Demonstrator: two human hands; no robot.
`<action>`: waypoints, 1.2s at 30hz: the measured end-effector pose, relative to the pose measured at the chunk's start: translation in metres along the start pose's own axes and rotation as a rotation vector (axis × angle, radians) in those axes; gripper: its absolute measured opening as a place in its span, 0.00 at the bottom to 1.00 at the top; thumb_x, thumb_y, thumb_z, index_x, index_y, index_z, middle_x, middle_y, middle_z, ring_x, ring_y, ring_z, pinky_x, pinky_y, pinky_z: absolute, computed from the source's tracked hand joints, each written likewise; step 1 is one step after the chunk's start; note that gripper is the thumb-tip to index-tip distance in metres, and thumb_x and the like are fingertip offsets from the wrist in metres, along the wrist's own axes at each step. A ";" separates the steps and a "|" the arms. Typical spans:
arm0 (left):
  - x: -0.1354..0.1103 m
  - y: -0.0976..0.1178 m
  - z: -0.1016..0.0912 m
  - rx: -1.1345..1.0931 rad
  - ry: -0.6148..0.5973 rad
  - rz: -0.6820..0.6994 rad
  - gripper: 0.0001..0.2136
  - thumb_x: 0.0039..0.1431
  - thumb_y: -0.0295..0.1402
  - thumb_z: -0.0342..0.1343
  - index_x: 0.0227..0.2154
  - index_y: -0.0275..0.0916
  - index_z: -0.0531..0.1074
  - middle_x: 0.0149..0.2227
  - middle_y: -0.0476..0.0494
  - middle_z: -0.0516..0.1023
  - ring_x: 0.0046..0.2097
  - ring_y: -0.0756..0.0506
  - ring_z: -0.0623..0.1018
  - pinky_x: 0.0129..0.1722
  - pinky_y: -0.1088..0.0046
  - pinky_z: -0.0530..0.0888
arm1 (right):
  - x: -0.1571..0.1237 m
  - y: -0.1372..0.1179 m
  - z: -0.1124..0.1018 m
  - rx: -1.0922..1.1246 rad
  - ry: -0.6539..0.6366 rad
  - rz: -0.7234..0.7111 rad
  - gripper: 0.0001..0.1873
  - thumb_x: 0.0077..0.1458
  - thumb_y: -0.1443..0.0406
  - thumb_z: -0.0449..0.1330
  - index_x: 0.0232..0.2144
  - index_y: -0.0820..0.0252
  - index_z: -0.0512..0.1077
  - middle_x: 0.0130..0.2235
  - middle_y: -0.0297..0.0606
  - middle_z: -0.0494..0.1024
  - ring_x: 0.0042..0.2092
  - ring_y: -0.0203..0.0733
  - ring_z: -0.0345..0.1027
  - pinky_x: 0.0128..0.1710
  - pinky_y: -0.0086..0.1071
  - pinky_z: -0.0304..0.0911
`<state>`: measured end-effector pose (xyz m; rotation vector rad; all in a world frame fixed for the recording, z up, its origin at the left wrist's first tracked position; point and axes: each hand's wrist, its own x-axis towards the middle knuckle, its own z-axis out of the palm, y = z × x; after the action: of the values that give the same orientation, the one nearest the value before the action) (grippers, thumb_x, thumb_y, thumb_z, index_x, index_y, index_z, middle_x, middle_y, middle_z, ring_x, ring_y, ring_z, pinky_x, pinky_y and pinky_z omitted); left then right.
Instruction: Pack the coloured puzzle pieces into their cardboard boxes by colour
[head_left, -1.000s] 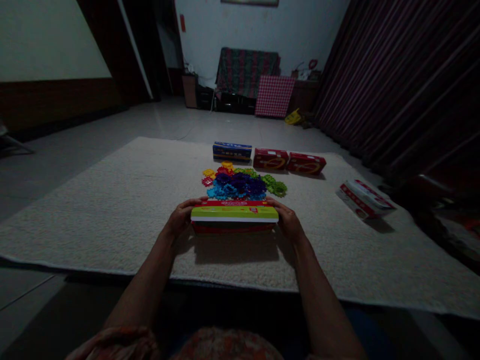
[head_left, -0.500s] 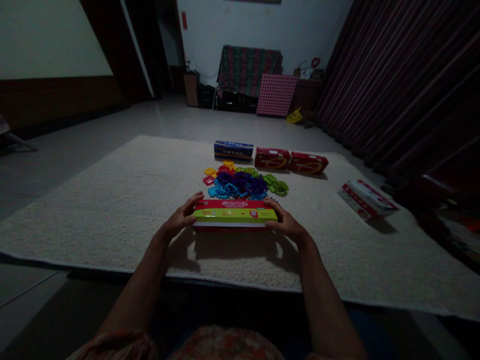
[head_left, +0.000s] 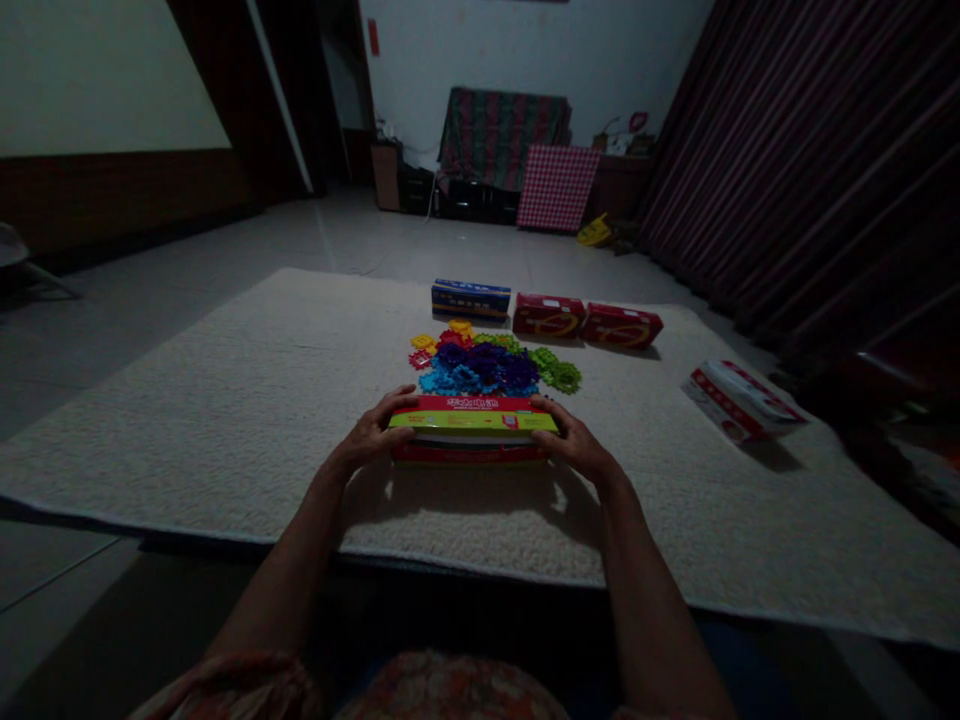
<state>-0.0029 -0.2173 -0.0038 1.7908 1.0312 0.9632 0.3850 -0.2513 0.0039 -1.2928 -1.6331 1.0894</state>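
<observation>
A long red and lime-green cardboard box [head_left: 474, 421] lies across in front of me on the pale mat. My left hand [head_left: 376, 430] grips its left end, thumb on the near top edge and fingers behind. At the right end, my right hand [head_left: 571, 438] holds it the same way. Along the box's near side a dark gap shows under the lid flap; what is inside cannot be made out. Just beyond the box lies a pile of plastic gears [head_left: 487, 365] in blue, purple, red, yellow and green.
A blue box [head_left: 470, 301] and two red boxes, one in the middle [head_left: 548, 317] and one further right [head_left: 622, 326], stand behind the gears. A red and white box [head_left: 744, 400] sits at the right. The fleecy mat [head_left: 187, 400] spreads over the tiled floor area.
The near edge of the box's lid flap has lifted, and a dark gap now shows beneath it. My left thumb has moved inward over the edge. The view has shifted slightly.
</observation>
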 end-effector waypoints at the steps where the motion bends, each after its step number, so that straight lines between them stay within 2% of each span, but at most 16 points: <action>1: 0.000 -0.001 0.000 -0.006 -0.011 0.000 0.33 0.48 0.55 0.66 0.54 0.42 0.75 0.72 0.33 0.59 0.71 0.26 0.59 0.66 0.44 0.64 | -0.001 0.000 0.000 0.006 -0.006 -0.005 0.38 0.48 0.46 0.68 0.59 0.52 0.69 0.66 0.44 0.66 0.65 0.57 0.63 0.66 0.52 0.59; 6: -0.002 -0.003 -0.002 -0.074 -0.088 -0.023 0.32 0.46 0.52 0.69 0.53 0.44 0.74 0.74 0.36 0.53 0.73 0.26 0.55 0.68 0.44 0.60 | -0.004 -0.001 0.000 0.034 -0.041 -0.017 0.37 0.47 0.48 0.69 0.57 0.52 0.69 0.68 0.45 0.61 0.67 0.57 0.59 0.66 0.51 0.59; 11: -0.003 -0.002 -0.003 -0.094 -0.102 -0.034 0.29 0.47 0.50 0.68 0.52 0.45 0.73 0.74 0.37 0.51 0.73 0.27 0.54 0.68 0.43 0.58 | -0.003 0.001 0.000 0.005 -0.048 -0.031 0.35 0.48 0.48 0.69 0.55 0.52 0.68 0.69 0.46 0.60 0.69 0.58 0.54 0.68 0.52 0.54; 17: -0.003 0.003 0.003 -0.073 -0.026 -0.057 0.21 0.55 0.52 0.60 0.46 0.44 0.75 0.73 0.38 0.56 0.71 0.28 0.58 0.67 0.44 0.61 | -0.001 0.001 0.002 -0.007 -0.062 -0.037 0.36 0.46 0.49 0.69 0.54 0.53 0.67 0.69 0.47 0.58 0.71 0.59 0.50 0.68 0.51 0.51; 23: -0.005 0.005 0.008 -0.019 0.009 -0.047 0.18 0.57 0.49 0.58 0.44 0.44 0.75 0.71 0.38 0.60 0.70 0.30 0.63 0.66 0.47 0.64 | -0.003 -0.005 0.009 0.058 -0.005 0.032 0.26 0.56 0.45 0.58 0.50 0.52 0.67 0.64 0.43 0.65 0.66 0.56 0.57 0.67 0.50 0.54; 28: -0.004 0.002 0.008 -0.024 -0.008 -0.031 0.18 0.54 0.47 0.60 0.42 0.42 0.75 0.70 0.36 0.62 0.69 0.28 0.63 0.64 0.45 0.65 | -0.002 0.001 0.010 0.069 -0.054 0.016 0.27 0.53 0.48 0.62 0.50 0.53 0.66 0.62 0.44 0.64 0.62 0.56 0.61 0.63 0.50 0.59; 32: -0.002 0.009 0.007 0.113 0.018 0.026 0.19 0.56 0.50 0.60 0.42 0.42 0.77 0.70 0.35 0.62 0.70 0.27 0.61 0.65 0.44 0.64 | -0.001 0.005 0.011 0.069 -0.045 0.019 0.29 0.53 0.47 0.62 0.53 0.52 0.66 0.59 0.43 0.67 0.60 0.55 0.63 0.61 0.50 0.61; 34: -0.001 0.018 0.007 0.235 0.020 0.096 0.21 0.57 0.51 0.61 0.46 0.42 0.77 0.71 0.34 0.58 0.71 0.27 0.60 0.66 0.45 0.63 | -0.002 0.005 0.011 0.062 -0.037 0.021 0.30 0.53 0.46 0.61 0.53 0.53 0.66 0.59 0.44 0.67 0.60 0.56 0.63 0.61 0.51 0.61; 36: 0.001 0.028 0.008 0.380 -0.039 0.181 0.26 0.56 0.52 0.63 0.53 0.44 0.75 0.72 0.33 0.56 0.71 0.27 0.59 0.66 0.43 0.62 | -0.002 0.003 0.010 0.061 -0.036 0.017 0.30 0.54 0.45 0.60 0.53 0.53 0.67 0.58 0.44 0.68 0.60 0.56 0.64 0.61 0.52 0.61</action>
<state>0.0116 -0.2275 0.0189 2.2383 1.0969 0.8764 0.3767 -0.2549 -0.0027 -1.2561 -1.6053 1.1695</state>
